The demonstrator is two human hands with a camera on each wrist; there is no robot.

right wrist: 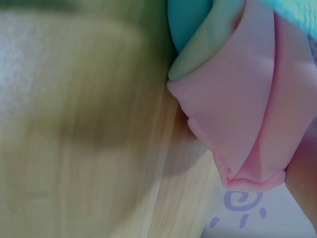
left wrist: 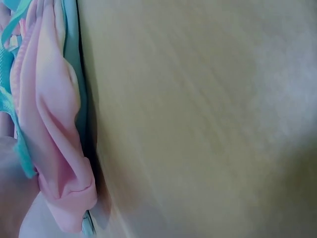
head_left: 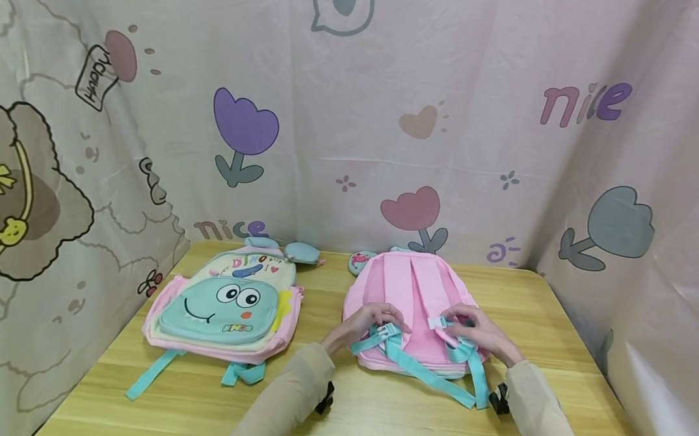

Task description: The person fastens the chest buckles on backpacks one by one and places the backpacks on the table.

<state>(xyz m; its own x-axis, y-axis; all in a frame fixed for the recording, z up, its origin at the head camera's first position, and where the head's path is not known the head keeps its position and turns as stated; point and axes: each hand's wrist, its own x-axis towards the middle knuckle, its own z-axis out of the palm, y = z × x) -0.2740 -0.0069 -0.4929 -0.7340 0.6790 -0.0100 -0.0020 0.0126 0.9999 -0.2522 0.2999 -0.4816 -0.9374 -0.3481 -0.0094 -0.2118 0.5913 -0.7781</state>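
Observation:
A pink backpack (head_left: 375, 291) lies on the table with its back panel and two padded shoulder straps facing up. My left hand (head_left: 374, 320) grips the lower end of the left strap by its pale buckle (head_left: 387, 331), where turquoise webbing (head_left: 424, 374) runs out toward the table's front. On the other strap, my right hand (head_left: 476, 327) pinches the part beside a white buckle (head_left: 437, 322), with more turquoise webbing (head_left: 478, 380) hanging below. Both wrist views mostly catch the pink side of the bag (left wrist: 54, 109) and the tabletop; the fingertips are largely hidden there.
To the left lies a second backpack (head_left: 216, 310), front up, with a cartoon dinosaur face and loose turquoise straps (head_left: 154, 375). A round charm (head_left: 359, 262) shows beside the pink bag. The wooden table (head_left: 376, 421) meets a patterned cloth backdrop (head_left: 342, 113).

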